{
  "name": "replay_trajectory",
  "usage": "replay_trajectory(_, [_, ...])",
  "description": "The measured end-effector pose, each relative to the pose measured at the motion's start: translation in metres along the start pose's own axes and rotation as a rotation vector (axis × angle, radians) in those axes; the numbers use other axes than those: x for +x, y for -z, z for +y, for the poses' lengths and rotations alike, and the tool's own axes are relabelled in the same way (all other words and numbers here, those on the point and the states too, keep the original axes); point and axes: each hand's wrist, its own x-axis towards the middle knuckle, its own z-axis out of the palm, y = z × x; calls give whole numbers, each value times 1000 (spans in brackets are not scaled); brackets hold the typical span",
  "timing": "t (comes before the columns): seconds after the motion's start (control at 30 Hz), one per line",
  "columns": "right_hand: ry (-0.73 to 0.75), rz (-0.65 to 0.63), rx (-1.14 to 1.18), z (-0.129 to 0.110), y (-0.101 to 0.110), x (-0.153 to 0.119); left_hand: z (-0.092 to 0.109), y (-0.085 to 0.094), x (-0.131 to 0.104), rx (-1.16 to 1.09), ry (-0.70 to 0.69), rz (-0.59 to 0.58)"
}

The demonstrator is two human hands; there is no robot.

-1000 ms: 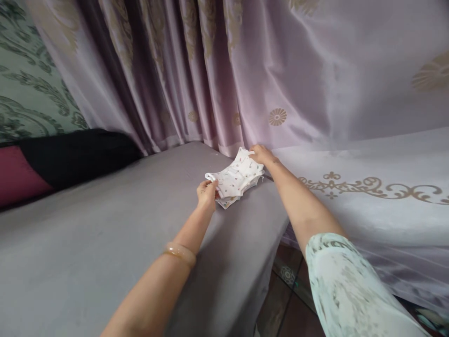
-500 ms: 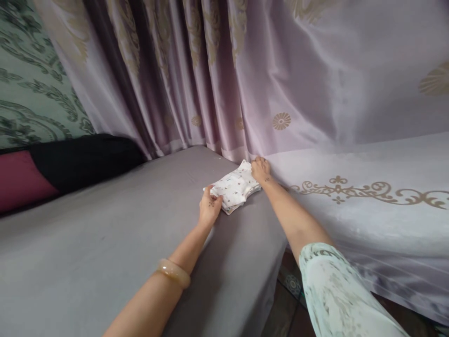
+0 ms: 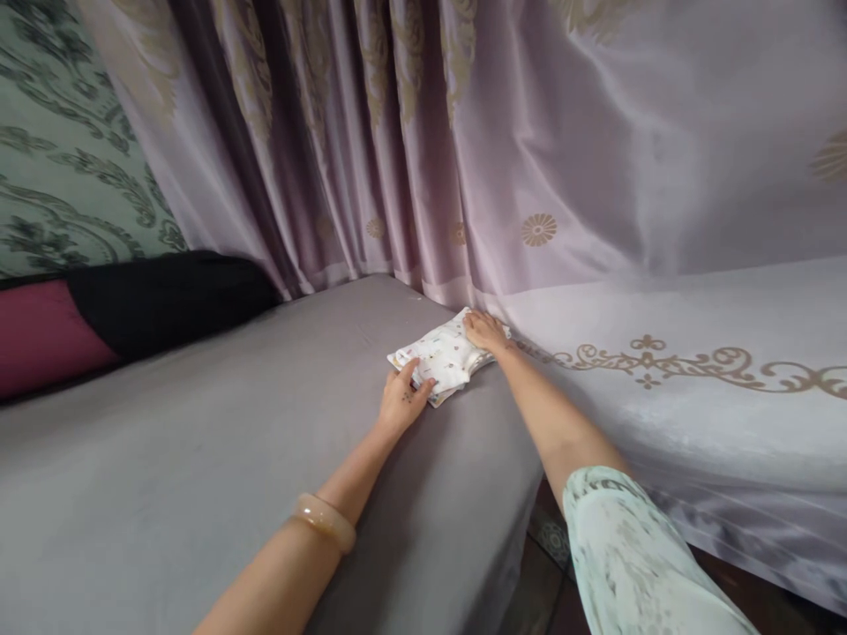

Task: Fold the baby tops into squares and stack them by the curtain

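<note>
Pinched up at its left end a second ago, the one white printed cloth stack now lies flatter on the gray bed, between two hands' fingers. The left hand spreads open fingers at its near-left corner; the right hand, unclenched, lays its fingers over the opposite end.
</note>
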Motion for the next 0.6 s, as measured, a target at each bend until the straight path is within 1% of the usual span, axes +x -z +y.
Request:
replay_trajectory(0.13, [-39, -50, 18, 1, -6, 1, -1, 3, 6, -27, 51, -47])
replay_trajectory(0.23, [-39, -63, 18, 1, -2, 0, -1, 3, 10, -63, 71, -73])
replay_trajectory(0.33, [-43, -64, 5, -4, 5, -3, -3, 6, 12, -125, 76, -125])
replay_trajectory(0.4, [-40, -52, -3, -14, 9, -9, -6, 11, 10, -186, 62, -164])
replay_trajectory(0.47, [-7, -41, -2, -29, 11, -19, -12, 20, 4, -249, 48, -195])
replay_trajectory(0.6, [144, -57, -19, -66, 5, -47, -29, 49, -15, -297, 58, -202])
